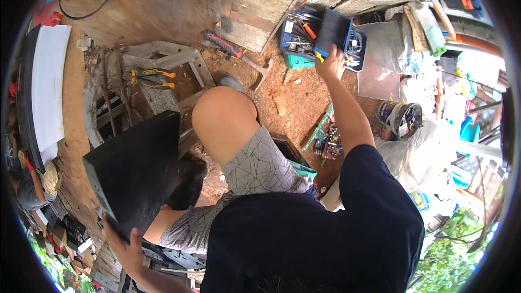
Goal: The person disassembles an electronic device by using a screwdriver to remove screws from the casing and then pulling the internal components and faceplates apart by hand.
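Down at the lower left, the left hand (pixel 127 250) grips a flat black box (pixel 135 171) by its near edge, the thumb over the broad face and the fingers toward the side. The box is tilted, well to the left of the bare right knee (pixel 223 122), and hides part of an angular grey frame (pixel 163 49) behind it.

Farther forward, the right arm reaches out to an open toolbox (pixel 294 49) on the brown ground (pixel 304 89). The right hand (pixel 331 64) is at the near edge of a dark, blue-edged panel (pixel 332 30), its fingers pointing away from the body; whether they are closed on the panel I cannot tell. The panel stands over the toolbox, with an orange-handled tool (pixel 309 31) and other small tools to its left and more small pieces to its right.

Between the hands, a claw hammer (pixel 233 49) with a red and black handle lies near the frame, its metal head turned toward the right. Pliers with yellow handles (pixel 154 78) rest on the frame, beyond the black box. Nearer the body, right of the knee, lies a group of circuit boards (pixel 330 141). Over to the right are a clear flat sheet (pixel 380 59) and, closer in, a bucket (pixel 404 119) beside pale plastic sheeting (pixel 412 157).
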Tool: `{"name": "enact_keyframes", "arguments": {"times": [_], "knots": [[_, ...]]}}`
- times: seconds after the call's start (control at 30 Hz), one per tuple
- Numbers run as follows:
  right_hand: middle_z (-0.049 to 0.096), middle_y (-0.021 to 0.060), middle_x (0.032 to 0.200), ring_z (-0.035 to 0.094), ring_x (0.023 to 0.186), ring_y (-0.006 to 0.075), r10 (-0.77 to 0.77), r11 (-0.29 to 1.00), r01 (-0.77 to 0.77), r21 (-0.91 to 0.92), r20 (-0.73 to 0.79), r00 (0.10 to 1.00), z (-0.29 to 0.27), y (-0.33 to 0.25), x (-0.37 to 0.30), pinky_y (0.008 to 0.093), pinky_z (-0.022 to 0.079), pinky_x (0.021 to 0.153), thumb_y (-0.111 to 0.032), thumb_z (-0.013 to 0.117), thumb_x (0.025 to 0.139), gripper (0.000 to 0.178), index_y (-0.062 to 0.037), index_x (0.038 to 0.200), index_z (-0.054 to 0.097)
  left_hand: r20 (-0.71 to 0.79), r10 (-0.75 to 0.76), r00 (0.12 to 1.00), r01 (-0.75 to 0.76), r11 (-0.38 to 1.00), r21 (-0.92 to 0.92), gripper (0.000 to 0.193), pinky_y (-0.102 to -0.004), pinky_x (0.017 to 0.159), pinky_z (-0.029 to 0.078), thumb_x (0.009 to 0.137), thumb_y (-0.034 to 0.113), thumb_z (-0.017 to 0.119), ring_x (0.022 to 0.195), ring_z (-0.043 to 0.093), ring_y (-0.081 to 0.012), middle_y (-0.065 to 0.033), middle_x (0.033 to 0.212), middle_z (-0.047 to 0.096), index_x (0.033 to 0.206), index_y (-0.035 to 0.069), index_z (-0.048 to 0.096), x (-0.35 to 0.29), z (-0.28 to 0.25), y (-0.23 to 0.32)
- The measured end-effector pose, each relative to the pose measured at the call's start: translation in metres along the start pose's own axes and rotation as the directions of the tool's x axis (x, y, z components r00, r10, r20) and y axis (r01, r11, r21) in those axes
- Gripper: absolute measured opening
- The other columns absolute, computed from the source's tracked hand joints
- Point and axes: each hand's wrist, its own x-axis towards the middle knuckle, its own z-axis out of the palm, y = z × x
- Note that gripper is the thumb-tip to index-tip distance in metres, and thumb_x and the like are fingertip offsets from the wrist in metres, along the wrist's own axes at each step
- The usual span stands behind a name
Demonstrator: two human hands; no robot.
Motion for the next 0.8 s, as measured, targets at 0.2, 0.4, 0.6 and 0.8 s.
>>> {"name": "enact_keyframes", "arguments": {"times": [0.2, 0.4, 0.6, 0.8], "knots": [[0.01, 0.0309, 0.161, 0.014, 0.15, 0.043, 0.348, 0.931, -0.354, 0.085, 0.08, 0.934, 0.012, -0.003, 0.073, 0.0537, 0.023, 0.119, -0.075, 0.08, 0.056, 0.146, -0.0092, 0.159, 0.0, -0.08, -0.129, 0.988, 0.111, 0.974, -0.196, 0.121, -0.0454, 0.116, 0.029, 0.077, 0.081, 0.061, 0.143, 0.033, -0.0357, -0.0269, 0.156, 0.028, 0.153, -0.005, 0.023, 0.005, 0.011, 0.013], [0.011, 0.0325, 0.16, 0.026, 0.144, 0.0519, 0.373, 0.928, -0.365, -0.079, 0.178, 0.91, 0.032, -0.038, 0.092, 0.063, 0.028, 0.114, -0.061, 0.083, 0.06, 0.139, -0.0202, 0.16, -0.005, -0.114, -0.168, 0.979, 0.155, 0.981, -0.119, 0.12, -0.0467, 0.113, 0.034, 0.077, 0.081, 0.061, 0.14, 0.037, -0.0367, -0.0273, 0.155, 0.03, 0.154, -0.004, 0.024, -0.004, 0.01, 0.003], [0.02, 0.0235, 0.161, 0.021, 0.15, 0.0376, -0.138, 0.968, 0.107, -0.226, -0.128, 0.982, 0.044, -0.019, 0.08, 0.0616, 0.008, 0.119, -0.042, 0.074, 0.073, 0.093, -0.0184, 0.153, 0.033, -0.168, -0.122, 0.978, 0.118, 0.992, -0.033, 0.113, -0.0483, 0.112, 0.035, 0.081, 0.078, 0.058, 0.137, 0.04, -0.0368, -0.0269, 0.152, 0.034, 0.153, -0.003, 0.027, -0.012, 0.01, 0.0], [0.032, 0.0138, 0.159, 0.021, 0.15, 0.0297, -0.381, 0.88, 0.333, -0.338, -0.083, 0.921, 0.059, -0.032, 0.102, 0.06, 0.007, 0.121, -0.027, 0.052, 0.095, 0.046, -0.0101, 0.138, 0.055, -0.184, -0.115, 0.976, 0.108, 0.993, -0.05, 0.11, -0.0491, 0.112, 0.035, 0.083, 0.081, 0.053, 0.138, 0.04, -0.0374, -0.0275, 0.151, 0.037, 0.153, -0.001, 0.03, -0.003, 0.012, -0.007]]}}
